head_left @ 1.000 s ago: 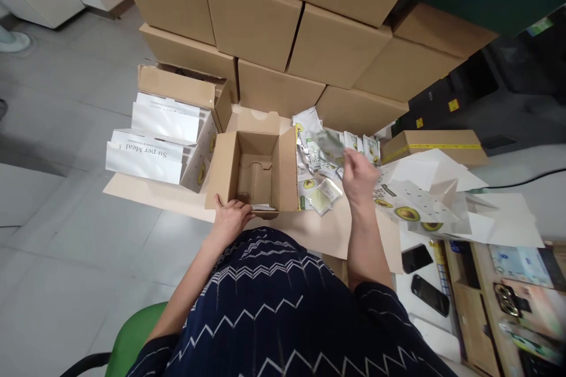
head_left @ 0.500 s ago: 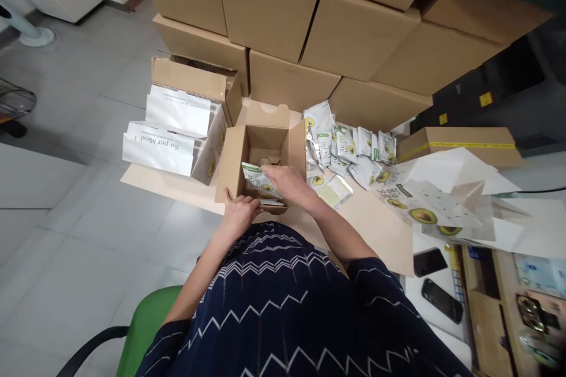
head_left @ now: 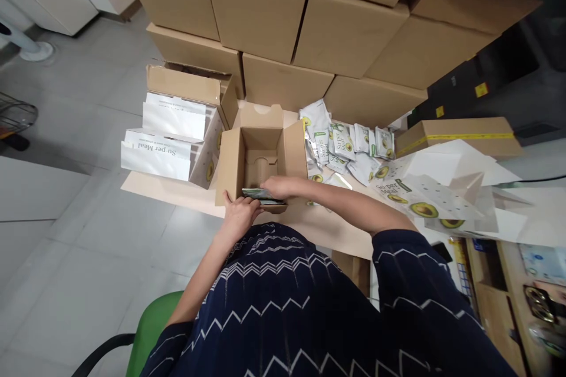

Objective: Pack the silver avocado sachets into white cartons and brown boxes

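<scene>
In front of me stands a cardboard box point(head_left: 230, 159) with its flaps spread. My right hand point(head_left: 279, 187) reaches inside near the close wall, its fingers closed on a food pouch point(head_left: 254, 193) that stands nearly on edge there. Under it another pouch partly shows, mostly covered. My left hand point(head_left: 241, 212) grips the box's near left edge, thumb outside on the flap and fingers over the rim. Just right of the box lies a heap of white pouches point(head_left: 341, 140) with avocado pictures.
White printed cartons point(head_left: 165, 153) stand left of the box. Large cardboard boxes point(head_left: 256, 6) are stacked behind. On the right lie unfolded avocado-print cartons point(head_left: 424, 200) and a brown box with yellow tape point(head_left: 460, 132). A green chair point(head_left: 154, 318) is at lower left.
My right hand has moved down and nearer within the box, and the pouch has gone from leaning face up to nearly upright by the near wall. My left hand stays on the edge.
</scene>
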A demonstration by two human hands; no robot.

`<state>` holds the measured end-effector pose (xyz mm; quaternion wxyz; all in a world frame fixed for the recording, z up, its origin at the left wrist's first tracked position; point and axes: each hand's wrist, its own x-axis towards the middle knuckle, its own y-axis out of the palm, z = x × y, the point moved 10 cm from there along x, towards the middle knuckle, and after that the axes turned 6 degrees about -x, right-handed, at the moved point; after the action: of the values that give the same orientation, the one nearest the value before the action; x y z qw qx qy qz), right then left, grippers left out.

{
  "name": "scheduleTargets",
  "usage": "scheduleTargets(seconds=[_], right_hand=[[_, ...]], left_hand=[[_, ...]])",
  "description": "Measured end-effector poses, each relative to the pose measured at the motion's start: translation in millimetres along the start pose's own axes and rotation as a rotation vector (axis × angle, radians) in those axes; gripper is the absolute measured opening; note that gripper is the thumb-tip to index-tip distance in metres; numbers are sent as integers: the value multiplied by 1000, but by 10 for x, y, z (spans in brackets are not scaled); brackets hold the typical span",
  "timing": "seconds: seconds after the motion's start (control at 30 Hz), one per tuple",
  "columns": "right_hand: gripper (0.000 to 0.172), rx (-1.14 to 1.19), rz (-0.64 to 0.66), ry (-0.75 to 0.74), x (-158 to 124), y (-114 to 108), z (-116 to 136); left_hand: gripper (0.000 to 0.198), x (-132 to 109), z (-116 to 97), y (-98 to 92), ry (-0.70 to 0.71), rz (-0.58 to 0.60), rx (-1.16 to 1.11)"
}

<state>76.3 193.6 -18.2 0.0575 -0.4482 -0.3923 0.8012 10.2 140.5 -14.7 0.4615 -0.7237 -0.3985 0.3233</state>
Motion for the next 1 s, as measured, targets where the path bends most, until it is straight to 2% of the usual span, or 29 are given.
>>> scheduleTargets(seconds=[0.17,0.37,0.5,0.7,0.8,0.87,0.93,1.0], right_hand=[[30,-47,92,-21,15,-50,124],[31,-72,98,-39,99,57,65],[29,-101,76,-47,143,117,68],[34,1,-63,-74,70,95,152],[33,149,-244,-78,-166,-59,212],[32,386,-478,-121,-482,-273,175],[34,703,-781,-155,-911,-460,-102],[35,966,-1095,-73,-1345,-448,-665]], left_hand=[[25,-32,4,-37,-21,-17,-7],[28,-74,5,-157,-87,-159,37],[17,-47,-76,-105,5,-144,3],[23,-23,-40,-79,9,-93,-9],[25,-13,-35,-80,8,-75,-10],[26,-6,-30,-78,7,-68,-16],[28,1,-22,-71,6,-62,-19],[27,5,-14,-63,7,-60,-19]])
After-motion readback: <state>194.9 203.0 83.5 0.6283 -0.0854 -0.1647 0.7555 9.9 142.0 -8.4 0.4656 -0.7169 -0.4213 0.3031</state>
